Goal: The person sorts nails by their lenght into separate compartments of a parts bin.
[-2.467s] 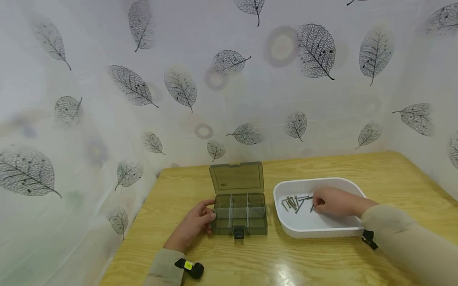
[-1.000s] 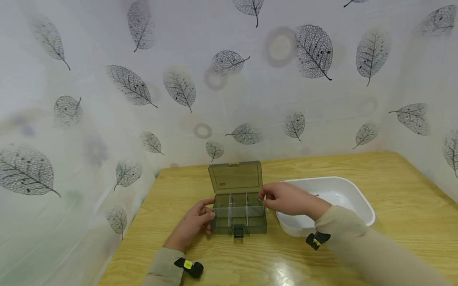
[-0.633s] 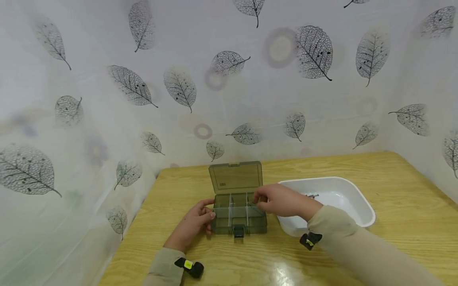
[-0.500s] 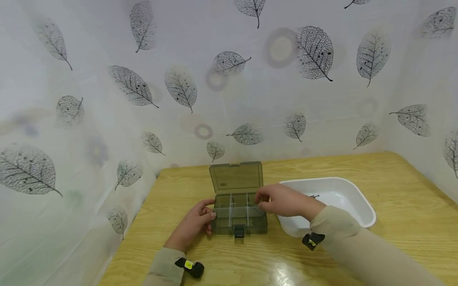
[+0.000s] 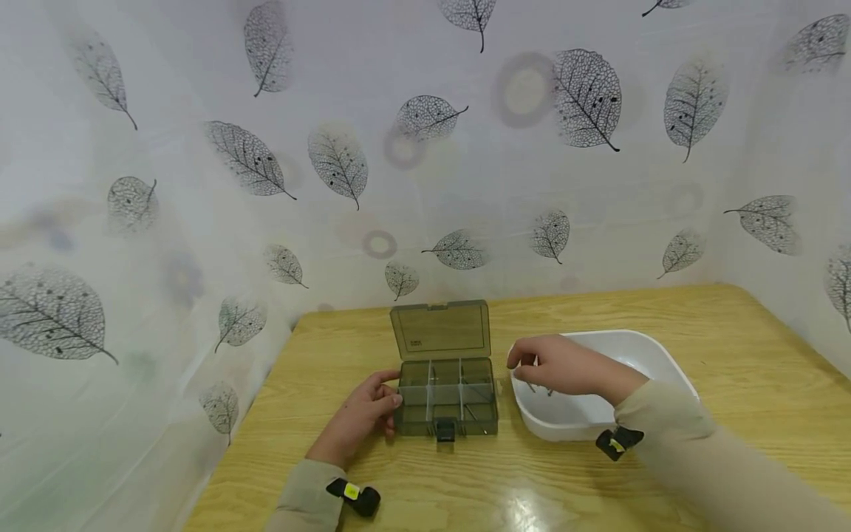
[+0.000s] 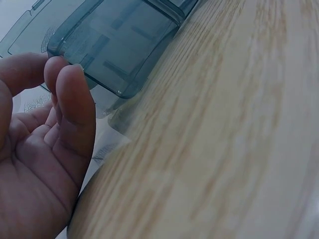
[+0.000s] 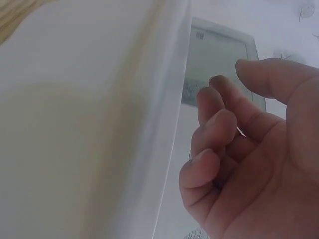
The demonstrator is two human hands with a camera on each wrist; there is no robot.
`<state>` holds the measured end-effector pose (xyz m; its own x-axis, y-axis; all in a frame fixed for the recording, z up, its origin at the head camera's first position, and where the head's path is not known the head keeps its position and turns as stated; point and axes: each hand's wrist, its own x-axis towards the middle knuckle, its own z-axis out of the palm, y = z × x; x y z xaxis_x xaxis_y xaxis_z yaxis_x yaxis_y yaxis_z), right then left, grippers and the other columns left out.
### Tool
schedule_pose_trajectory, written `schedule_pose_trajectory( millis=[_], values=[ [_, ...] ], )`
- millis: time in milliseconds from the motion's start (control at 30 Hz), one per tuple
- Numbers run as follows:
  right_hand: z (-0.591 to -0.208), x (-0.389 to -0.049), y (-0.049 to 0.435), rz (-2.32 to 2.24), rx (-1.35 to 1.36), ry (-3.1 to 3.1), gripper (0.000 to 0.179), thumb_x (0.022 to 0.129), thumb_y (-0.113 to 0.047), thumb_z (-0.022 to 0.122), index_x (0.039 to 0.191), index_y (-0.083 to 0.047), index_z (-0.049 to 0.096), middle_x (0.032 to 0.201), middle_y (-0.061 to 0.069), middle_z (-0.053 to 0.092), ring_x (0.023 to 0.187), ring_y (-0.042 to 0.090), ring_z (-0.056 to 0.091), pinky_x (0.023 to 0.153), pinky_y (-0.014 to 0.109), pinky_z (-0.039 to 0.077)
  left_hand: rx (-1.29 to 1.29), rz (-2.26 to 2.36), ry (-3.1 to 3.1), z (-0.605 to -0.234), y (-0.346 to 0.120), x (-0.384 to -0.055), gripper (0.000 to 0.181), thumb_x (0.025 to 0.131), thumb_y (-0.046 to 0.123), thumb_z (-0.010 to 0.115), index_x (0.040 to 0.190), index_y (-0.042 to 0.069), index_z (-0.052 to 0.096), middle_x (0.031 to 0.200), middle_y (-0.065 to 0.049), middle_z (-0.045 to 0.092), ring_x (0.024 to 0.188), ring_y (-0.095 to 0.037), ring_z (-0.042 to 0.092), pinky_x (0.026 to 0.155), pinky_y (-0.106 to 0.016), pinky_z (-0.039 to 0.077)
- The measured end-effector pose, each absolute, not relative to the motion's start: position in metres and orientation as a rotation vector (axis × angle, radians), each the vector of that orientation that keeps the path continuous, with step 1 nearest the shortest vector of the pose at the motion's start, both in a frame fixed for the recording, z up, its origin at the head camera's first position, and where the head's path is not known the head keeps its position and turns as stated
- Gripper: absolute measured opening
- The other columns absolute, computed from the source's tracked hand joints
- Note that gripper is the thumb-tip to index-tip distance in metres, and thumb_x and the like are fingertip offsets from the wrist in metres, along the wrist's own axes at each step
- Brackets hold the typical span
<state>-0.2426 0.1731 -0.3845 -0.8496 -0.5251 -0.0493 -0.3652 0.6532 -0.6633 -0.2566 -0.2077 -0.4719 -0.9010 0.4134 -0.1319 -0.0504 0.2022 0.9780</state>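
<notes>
We see a leaf-printed curtain (image 5: 465, 185) filling the background, and before it a wood-grained counter (image 5: 425, 480). On the counter, to our right, sits the white tray (image 5: 565, 431). To its left, just beside it, stands the grey see-through box (image 5: 414, 428), with six compartments in two rows and its lid (image 5: 440, 331) raised at the back.

Our left hand (image 5: 359, 411) holds the box at its left side, thumb and fingers at the edge. Our right hand (image 5: 565, 366) hangs above the tray's left end, fingers loosely bent, thumb apart from the fingertips, holding nothing we can see. A black latch (image 5: 445, 429) hangs at the middle of the box's front.

Smallest are the screws: one (image 5: 476, 419) lies slanted in the box's front right compartment, and a few (image 5: 531, 387) show in the tray under our right hand. Thin shapes in the box's back row are too faint to name.
</notes>
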Motion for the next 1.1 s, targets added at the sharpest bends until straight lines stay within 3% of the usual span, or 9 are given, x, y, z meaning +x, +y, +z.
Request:
schedule_pose_trajectory(
  millis=[267,533,800,1100],
  values=[
    [-0.392,-0.241,0.202,-0.954,-0.642,2.633,0.017,0.1,-0.019,0.062,0.113,-0.01,0.069,0.097,0.003,0.067,0.077,0.025,0.063,0.058,0.036,0.052,0.325,1.758,2.111,-0.473,-0.208,-0.255,0.055,0.104,0.016,0.059,0.154,0.006,0.036,0.103,-0.015,0.056,0.07,-0.019,0.056,0.064,-0.036,0.056],
    [-0.404,-0.243,0.234,-0.839,-0.643,2.716,0.018,0.096,-0.019,0.068,0.111,-0.01,0.071,0.107,-0.001,0.068,0.095,0.016,0.063,0.08,0.039,0.053,0.333,1.761,2.103,-0.476,-0.207,-0.256,0.054,0.105,0.015,0.058,0.154,0.006,0.036,0.103,-0.015,0.056,0.07,-0.019,0.055,0.063,-0.036,0.056],
    [-0.41,-0.244,0.262,-0.703,-0.719,2.791,0.021,0.093,-0.017,0.069,0.113,-0.01,0.073,0.113,0.001,0.069,0.109,0.029,0.063,0.095,0.053,0.05,0.342,1.751,2.107,-0.475,-0.206,-0.257,0.054,0.105,0.015,0.058,0.154,0.007,0.036,0.103,-0.015,0.056,0.07,-0.019,0.056,0.064,-0.035,0.057],
    [-0.423,-0.246,0.273,-0.603,-0.797,2.831,0.026,0.089,-0.013,0.071,0.115,-0.013,0.074,0.12,0.007,0.065,0.116,0.037,0.059,0.099,0.056,0.046,0.339,1.745,2.11,-0.472,-0.207,-0.257,0.055,0.104,0.016,0.059,0.153,0.006,0.036,0.103,-0.015,0.056,0.07,-0.019,0.057,0.064,-0.036,0.057]
  ],
)
